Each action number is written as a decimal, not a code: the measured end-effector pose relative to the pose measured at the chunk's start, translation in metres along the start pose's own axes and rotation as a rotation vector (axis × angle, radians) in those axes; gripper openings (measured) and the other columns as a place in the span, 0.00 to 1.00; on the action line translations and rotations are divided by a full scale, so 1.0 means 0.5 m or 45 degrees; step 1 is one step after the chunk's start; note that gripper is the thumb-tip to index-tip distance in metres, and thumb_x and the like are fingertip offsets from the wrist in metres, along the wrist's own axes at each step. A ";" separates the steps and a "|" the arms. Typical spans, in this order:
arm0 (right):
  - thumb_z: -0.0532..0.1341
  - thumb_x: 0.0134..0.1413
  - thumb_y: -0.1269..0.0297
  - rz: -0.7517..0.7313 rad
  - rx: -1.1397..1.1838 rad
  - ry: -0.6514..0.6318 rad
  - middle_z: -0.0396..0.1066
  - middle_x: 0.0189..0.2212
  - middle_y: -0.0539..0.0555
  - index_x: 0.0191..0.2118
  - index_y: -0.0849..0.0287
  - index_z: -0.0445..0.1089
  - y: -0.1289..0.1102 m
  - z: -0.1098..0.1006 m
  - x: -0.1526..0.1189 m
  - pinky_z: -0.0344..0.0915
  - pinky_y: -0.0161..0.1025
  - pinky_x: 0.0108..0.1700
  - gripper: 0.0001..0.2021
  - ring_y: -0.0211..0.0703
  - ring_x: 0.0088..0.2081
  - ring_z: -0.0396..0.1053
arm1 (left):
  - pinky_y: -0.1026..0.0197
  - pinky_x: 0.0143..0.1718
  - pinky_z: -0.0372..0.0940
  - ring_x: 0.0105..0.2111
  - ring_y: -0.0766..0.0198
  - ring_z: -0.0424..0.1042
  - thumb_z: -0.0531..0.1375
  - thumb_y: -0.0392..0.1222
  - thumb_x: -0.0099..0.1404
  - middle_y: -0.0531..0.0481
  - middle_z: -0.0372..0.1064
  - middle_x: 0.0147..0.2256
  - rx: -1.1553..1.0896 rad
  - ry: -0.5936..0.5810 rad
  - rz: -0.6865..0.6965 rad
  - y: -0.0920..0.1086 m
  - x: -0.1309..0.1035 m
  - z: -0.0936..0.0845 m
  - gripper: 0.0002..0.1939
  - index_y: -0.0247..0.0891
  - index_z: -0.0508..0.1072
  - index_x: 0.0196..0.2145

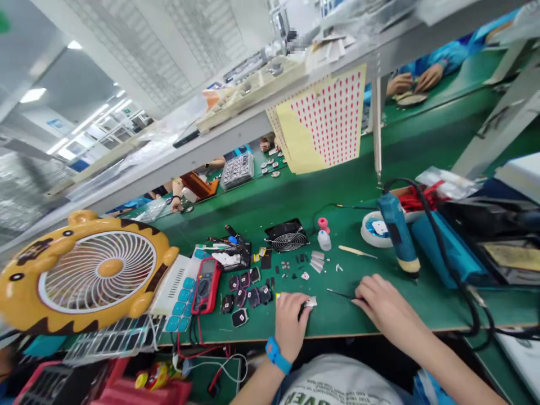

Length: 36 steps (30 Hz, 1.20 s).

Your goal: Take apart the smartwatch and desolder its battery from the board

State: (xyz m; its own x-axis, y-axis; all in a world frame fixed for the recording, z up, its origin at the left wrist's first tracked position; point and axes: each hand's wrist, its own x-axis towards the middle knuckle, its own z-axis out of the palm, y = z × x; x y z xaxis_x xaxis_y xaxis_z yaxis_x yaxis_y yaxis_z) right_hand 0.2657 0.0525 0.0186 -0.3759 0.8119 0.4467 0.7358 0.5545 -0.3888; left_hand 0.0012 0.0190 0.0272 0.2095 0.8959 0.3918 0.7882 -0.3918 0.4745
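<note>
Taking the red multimeter (205, 285) as our landmark, we see the small silvery part (311, 302) well to its right, near the green mat's front edge. Our left hand (290, 322) pinches it at the fingertips. Our right hand (382, 306), farther right, grips thin tweezers (340, 293) whose long axis points left toward the part, tip just short of it. The part looks pale, flat and tiny.
</note>
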 end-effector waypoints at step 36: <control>0.64 0.50 0.31 0.893 1.206 -0.611 0.61 0.18 0.48 0.23 0.59 0.70 -0.167 0.084 0.007 0.56 0.35 0.27 0.30 0.36 0.22 0.54 | 0.57 0.51 0.68 0.48 0.58 0.71 0.64 0.48 0.70 0.45 0.73 0.44 -0.354 0.196 0.010 0.010 -0.089 -0.052 0.11 0.40 0.78 0.44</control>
State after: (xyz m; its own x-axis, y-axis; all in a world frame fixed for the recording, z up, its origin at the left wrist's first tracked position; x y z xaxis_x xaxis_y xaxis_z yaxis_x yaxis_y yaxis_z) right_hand 0.1795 0.0165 0.0188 -0.3820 0.8572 -0.3453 0.2445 -0.2666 -0.9323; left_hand -0.0193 -0.0284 0.0324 0.1082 0.8587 0.5009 0.5941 -0.4599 0.6600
